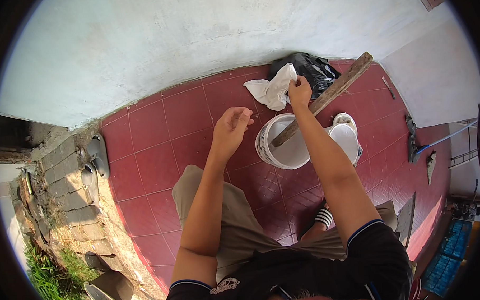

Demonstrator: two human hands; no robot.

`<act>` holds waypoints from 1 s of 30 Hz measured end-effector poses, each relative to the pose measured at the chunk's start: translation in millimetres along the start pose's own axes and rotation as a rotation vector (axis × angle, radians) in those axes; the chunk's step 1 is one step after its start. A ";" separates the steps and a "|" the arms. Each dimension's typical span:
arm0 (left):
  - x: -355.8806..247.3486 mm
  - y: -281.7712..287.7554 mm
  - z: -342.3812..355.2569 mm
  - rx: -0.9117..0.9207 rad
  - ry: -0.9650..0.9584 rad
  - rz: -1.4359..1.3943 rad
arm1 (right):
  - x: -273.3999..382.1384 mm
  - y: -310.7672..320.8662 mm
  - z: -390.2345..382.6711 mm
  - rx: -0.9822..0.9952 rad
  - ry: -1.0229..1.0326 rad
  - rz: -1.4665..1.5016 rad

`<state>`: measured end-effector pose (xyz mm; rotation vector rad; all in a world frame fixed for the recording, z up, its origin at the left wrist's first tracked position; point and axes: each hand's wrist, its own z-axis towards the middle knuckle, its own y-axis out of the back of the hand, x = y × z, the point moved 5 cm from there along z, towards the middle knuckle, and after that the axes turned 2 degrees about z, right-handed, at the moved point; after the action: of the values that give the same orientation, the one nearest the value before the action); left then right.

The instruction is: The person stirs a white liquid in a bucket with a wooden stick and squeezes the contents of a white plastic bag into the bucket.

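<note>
In the air left of the white bucket, my left hand point(233, 130) has its fingers curled in toward the thumb, and nothing shows in them. My right hand point(300, 92) reaches beyond the bucket and pinches the edge of a crumpled white bag point(272, 90); whether it is plastic or cloth I cannot tell. The white bucket point(289, 158) stands on the floor, its inside coated white. A rough wooden plank point(335, 89) leans in it, the lower end inside and the upper end slanting to the far right. My right forearm hides part of the bucket and plank.
A black plastic bag point(317, 73) lies against the wall behind the white one. Right of the bucket stands another white container point(344, 141). Grey shoes point(97, 155) sit at the left edge of the red tiles point(186, 117). A blue-handled tool point(446, 138) leans at the right.
</note>
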<state>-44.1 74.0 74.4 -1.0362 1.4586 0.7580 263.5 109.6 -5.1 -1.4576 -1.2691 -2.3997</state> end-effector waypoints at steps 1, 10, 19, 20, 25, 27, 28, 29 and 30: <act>0.4 -2.2 -0.2 0.007 -0.006 0.002 | -3.9 1.7 0.6 -0.025 0.000 0.016; 0.1 1.1 -1.4 0.014 0.001 0.012 | -7.2 -2.1 -4.6 -0.118 0.066 -0.046; -3.1 -5.5 -1.5 0.010 0.010 -0.008 | -34.5 -7.2 13.2 -0.197 -0.049 -0.017; -2.9 -4.9 -1.8 0.012 0.014 -0.004 | -35.7 -8.3 13.1 -0.231 -0.079 0.007; -3.6 -4.8 -3.1 0.043 0.006 0.052 | -43.6 -10.0 23.0 -0.272 -0.107 -0.043; -3.8 0.4 -6.0 0.031 0.013 0.056 | -41.8 -15.1 20.5 -0.285 -0.132 -0.050; -4.4 -1.0 -4.9 0.034 0.017 0.055 | -49.0 -14.5 24.3 -0.294 -0.189 -0.024; -4.9 -3.0 -4.0 0.037 0.021 0.055 | -56.1 -13.7 28.0 -0.304 -0.247 0.002; -5.2 -6.1 -3.4 0.044 0.021 0.051 | -60.3 -11.9 32.9 -0.310 -0.247 -0.003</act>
<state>-40.1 69.4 80.7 -0.9786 1.5181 0.7503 314.9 118.8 -51.2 -1.8852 -0.9638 -2.5726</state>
